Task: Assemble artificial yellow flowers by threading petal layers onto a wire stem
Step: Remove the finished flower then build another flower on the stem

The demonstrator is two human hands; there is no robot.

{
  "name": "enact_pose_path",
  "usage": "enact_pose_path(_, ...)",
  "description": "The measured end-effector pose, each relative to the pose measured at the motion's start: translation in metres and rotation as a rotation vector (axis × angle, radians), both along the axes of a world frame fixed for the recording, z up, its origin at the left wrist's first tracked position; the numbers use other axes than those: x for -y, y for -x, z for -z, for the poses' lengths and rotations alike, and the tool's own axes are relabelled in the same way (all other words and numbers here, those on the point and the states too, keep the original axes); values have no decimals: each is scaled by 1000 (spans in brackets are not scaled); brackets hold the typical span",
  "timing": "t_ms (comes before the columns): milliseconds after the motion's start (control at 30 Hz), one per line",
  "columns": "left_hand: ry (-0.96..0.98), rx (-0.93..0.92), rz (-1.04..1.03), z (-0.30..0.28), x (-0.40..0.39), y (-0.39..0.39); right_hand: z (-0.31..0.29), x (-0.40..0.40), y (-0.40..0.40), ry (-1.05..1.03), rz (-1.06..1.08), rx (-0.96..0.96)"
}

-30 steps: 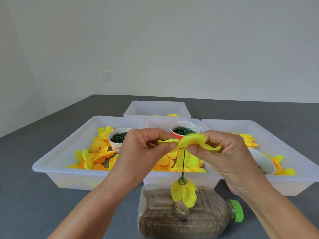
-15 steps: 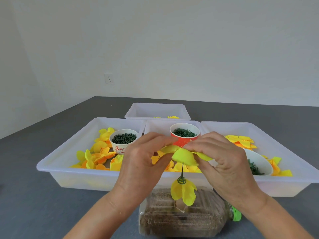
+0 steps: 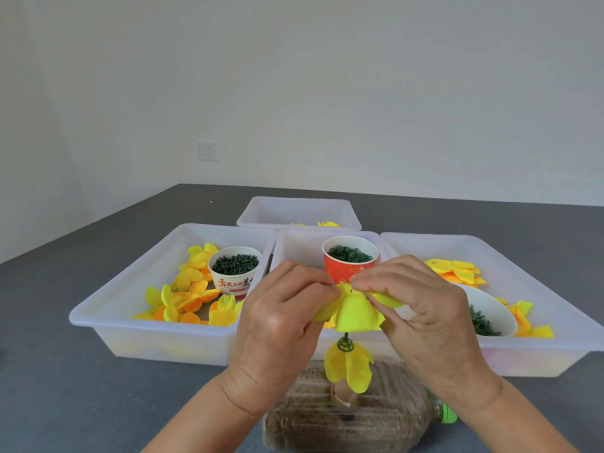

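Hands: your left hand (image 3: 281,325) & right hand (image 3: 421,315) both pinch petal layer (image 3: 356,310).
Stem: wire stem (image 3: 345,336) upright, directly below petal; push straight down, hands equally near.

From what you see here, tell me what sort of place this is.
Probably a plain handwork station for piecework: white plastic sorting trays of yellow fabric petals on a grey table, and paper cups of dark green fittings against a bare wall.

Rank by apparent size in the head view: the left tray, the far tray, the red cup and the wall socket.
1. left tray, largest
2. far tray, though it sits farther back, so its true size is unsure
3. red cup
4. wall socket, smallest
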State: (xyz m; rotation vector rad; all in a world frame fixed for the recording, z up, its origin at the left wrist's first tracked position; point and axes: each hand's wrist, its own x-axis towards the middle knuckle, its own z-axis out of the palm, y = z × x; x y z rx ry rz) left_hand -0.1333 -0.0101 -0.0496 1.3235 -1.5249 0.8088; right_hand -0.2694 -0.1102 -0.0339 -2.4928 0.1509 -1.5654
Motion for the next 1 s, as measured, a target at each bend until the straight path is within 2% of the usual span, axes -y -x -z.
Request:
enact_pose_path(67, -29, -91, 16, -3, 0, 2, -2, -3, -1, -119, -27, -10)
enact_pose_path(167, -64, -397, 85, -6, -1, 7, -6, -6, -2, -442, -119, -21)
enact_pose_path(267, 9, -624, 107, -4, -2, 13, -7, -4, -3, -596, -175, -42)
enact_pose_path(467, 195, -549, -52, 6, -4, 27, -7, -3, -2, -765, -272, -49)
enact_pose_path(567, 318, -394, -138, 10, -6, 31, -6, -3, -3, -819, -261, -12)
enact_pose_path(667, 259, -307, -118, 16, -2, 34, -7, -5, -4, -826, -255, -27)
enact_pose_path(833, 96, -498, -145, 18, 7, 36, -8, -10, -4, -783, -340, -74)
enact_pose_path(1000, 40, -603, -97, 18, 8, 38, -10, -9, -3, -736, -341, -87)
